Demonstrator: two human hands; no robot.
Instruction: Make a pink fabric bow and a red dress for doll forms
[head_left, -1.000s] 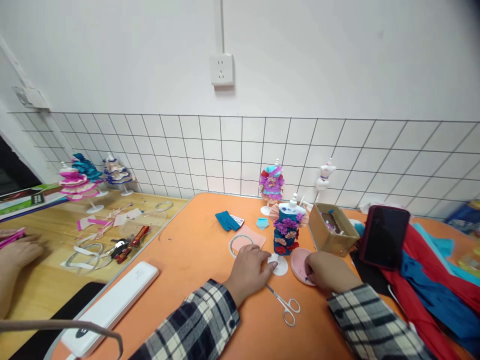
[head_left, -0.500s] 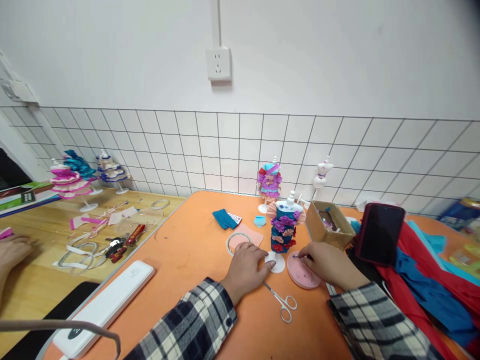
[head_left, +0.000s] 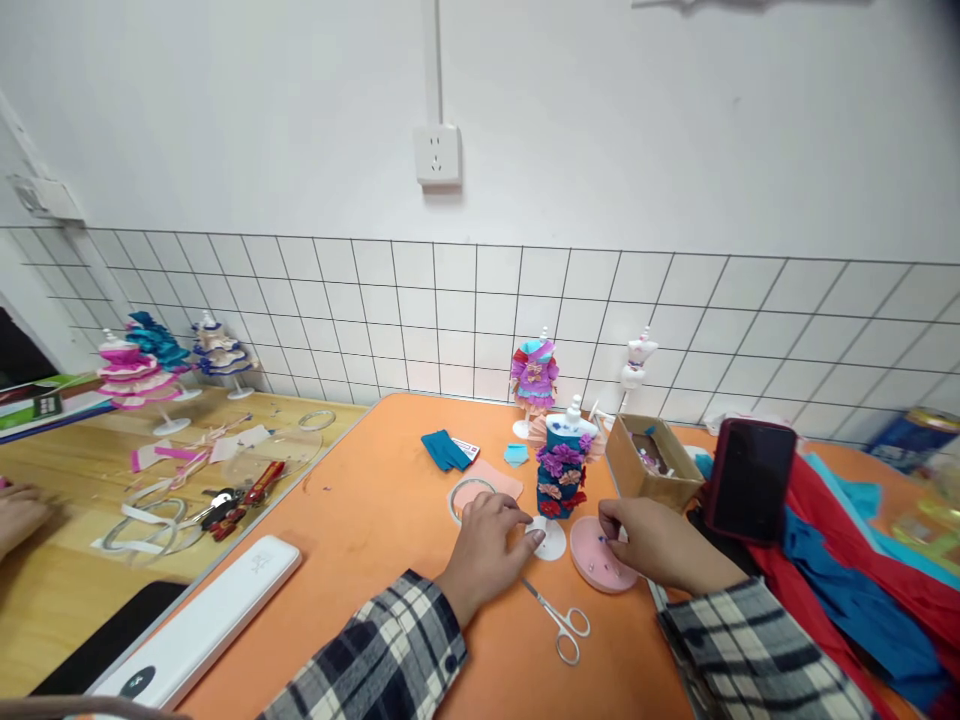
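Note:
My left hand (head_left: 487, 550) lies on the table with its fingers spread, thumb and index fingertips touching the rim of a round white stand base (head_left: 552, 541). On that stand is a mini dress form (head_left: 561, 465) in a dark teal dress with purple, pink and red flowers. Over a round pink dish (head_left: 592, 562), my right hand (head_left: 641, 540) has its fingers pinched together. A tiny blue bit shows by those fingertips; whether it is held or in the dish I cannot tell. Several small beads lie in the dish. Small scissors (head_left: 561, 622) lie just in front of both hands.
Behind the dish stand a cardboard box (head_left: 679, 490), a dressed form (head_left: 535, 372) and a bare form (head_left: 636, 362). A phone (head_left: 752, 480) and red and blue fabric (head_left: 847, 590) are at right. At left lies a white power bank (head_left: 210, 620); another person's hand (head_left: 21, 515) is beyond.
My right hand has drawn back slightly over the dish, its fingers more bunched together. My left hand stays at the stand base. The whole view has shifted slightly.

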